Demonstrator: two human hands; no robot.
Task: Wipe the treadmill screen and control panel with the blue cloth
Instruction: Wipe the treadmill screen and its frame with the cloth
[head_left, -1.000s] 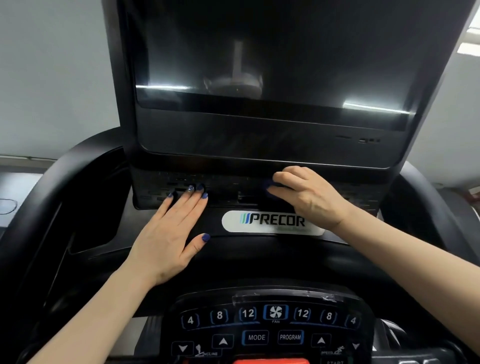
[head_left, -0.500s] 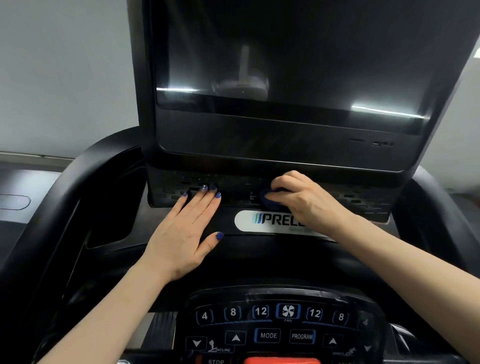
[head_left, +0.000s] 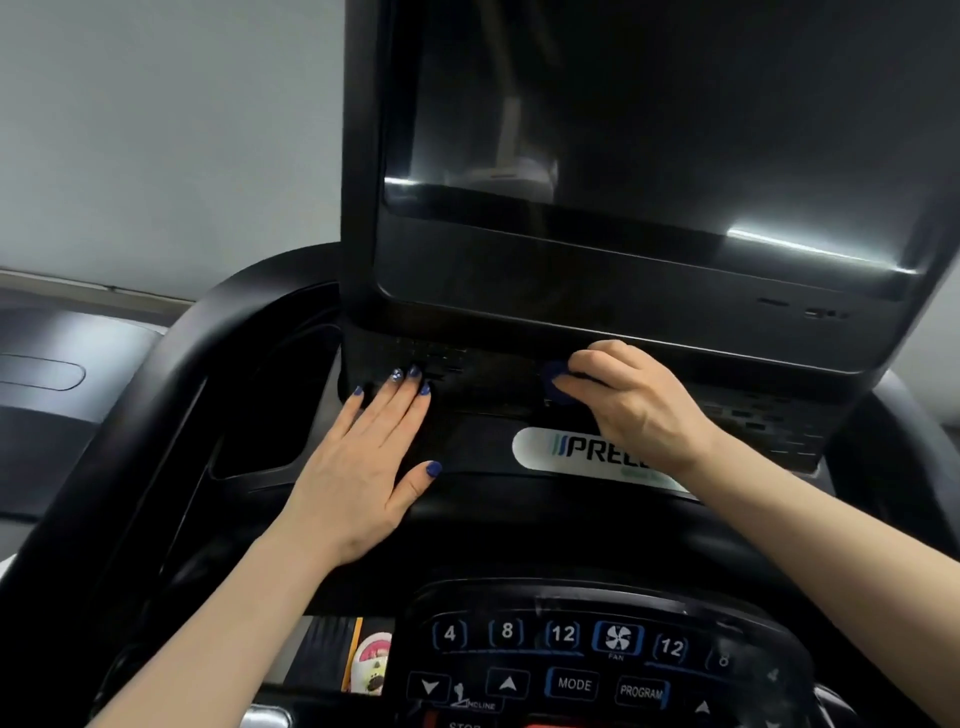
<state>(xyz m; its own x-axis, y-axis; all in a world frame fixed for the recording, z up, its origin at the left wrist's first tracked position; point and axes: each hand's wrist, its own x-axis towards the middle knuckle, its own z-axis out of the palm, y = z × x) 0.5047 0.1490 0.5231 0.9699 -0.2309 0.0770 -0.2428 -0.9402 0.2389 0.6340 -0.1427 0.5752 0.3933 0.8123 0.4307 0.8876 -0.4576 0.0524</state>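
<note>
The dark treadmill screen fills the upper middle, switched off, with light streaks reflected on it. Below it runs a black vented strip. My right hand curls round a small wad of blue cloth and holds it against that strip, just above the white Precor badge. Only a bit of cloth shows past my fingers. My left hand lies flat on the console, fingers straight, tips at the strip's left end. The control panel with lit buttons sits at the bottom.
A curved black handrail arcs round the left side, with a recessed pocket beside the console. Grey wall stands behind on the left. A neighbouring machine's grey deck shows at far left. A patterned item lies low beside the panel.
The view has swung left, so the console sits further right in frame. My right hand has slid the cloth slightly left along the vented strip. My left hand stays flat where it was.
</note>
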